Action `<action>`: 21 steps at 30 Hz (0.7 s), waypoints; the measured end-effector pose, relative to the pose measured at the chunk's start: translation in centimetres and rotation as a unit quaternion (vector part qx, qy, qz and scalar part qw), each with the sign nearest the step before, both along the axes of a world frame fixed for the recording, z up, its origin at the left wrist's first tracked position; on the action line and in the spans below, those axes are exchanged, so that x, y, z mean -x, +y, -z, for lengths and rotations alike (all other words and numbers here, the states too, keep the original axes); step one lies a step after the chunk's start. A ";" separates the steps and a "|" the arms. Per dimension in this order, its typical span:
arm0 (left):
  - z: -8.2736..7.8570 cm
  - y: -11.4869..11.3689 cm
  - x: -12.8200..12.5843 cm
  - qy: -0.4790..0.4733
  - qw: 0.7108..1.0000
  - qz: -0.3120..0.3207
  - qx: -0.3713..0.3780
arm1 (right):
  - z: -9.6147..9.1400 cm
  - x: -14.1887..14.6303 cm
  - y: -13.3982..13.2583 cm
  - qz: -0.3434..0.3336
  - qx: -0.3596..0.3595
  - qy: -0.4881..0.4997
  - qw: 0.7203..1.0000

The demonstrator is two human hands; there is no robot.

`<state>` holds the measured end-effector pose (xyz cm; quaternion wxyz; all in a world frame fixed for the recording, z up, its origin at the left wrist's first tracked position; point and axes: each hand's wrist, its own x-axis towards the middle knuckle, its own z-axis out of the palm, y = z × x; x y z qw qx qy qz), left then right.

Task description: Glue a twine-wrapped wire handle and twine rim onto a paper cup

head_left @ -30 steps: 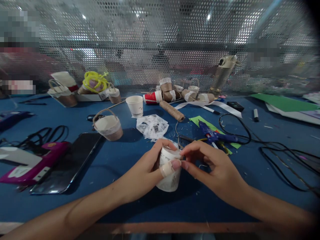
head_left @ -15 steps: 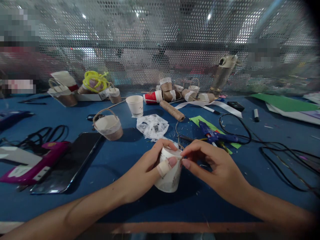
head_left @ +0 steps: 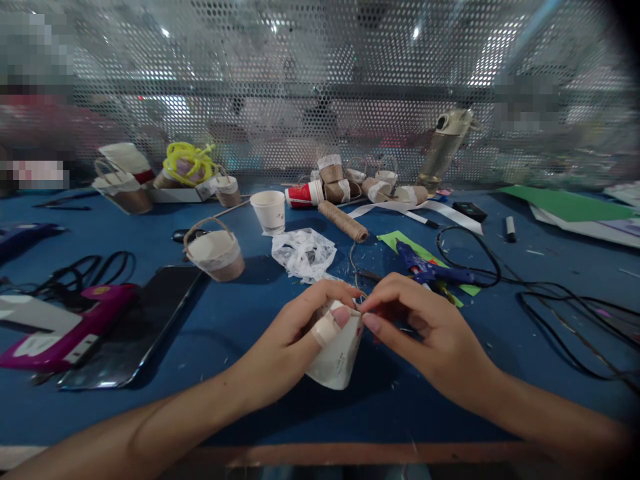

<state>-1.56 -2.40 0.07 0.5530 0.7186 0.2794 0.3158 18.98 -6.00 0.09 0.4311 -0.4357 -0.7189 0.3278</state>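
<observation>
My left hand [head_left: 305, 327], with a bandage round its thumb, is closed on a white paper cup [head_left: 334, 360]. The cup is tilted, its bottom edge toward me. At the cup's rim, the thumb and forefinger of my right hand [head_left: 415, 327] pinch the jute twine [head_left: 356, 267]. That twine runs down from a twine roll [head_left: 344, 221] just beyond my hands. My fingers partly hide the rim and the twine's end. Crumpled white lace ribbon [head_left: 304, 253] lies behind the cup.
A twine-covered basket cup [head_left: 220, 263], another paper cup [head_left: 269, 212] and a phone [head_left: 145, 327] lie to the left, beside a magenta glue gun [head_left: 100, 333]. On the right are a blue glue gun [head_left: 425, 265] and looping black cables [head_left: 555, 333]. A perforated metal screen [head_left: 290, 87] stands behind.
The cup has tipped, its base swinging slightly left and its opening turning away from view. My left fingers have moved across the rim closer to my right fingertips.
</observation>
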 end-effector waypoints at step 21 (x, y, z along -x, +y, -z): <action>0.8 -0.2 -0.4 0.000 0.997 -0.007 -0.071 | 0.1 0.6 -0.2 -0.023 0.019 0.044 0.999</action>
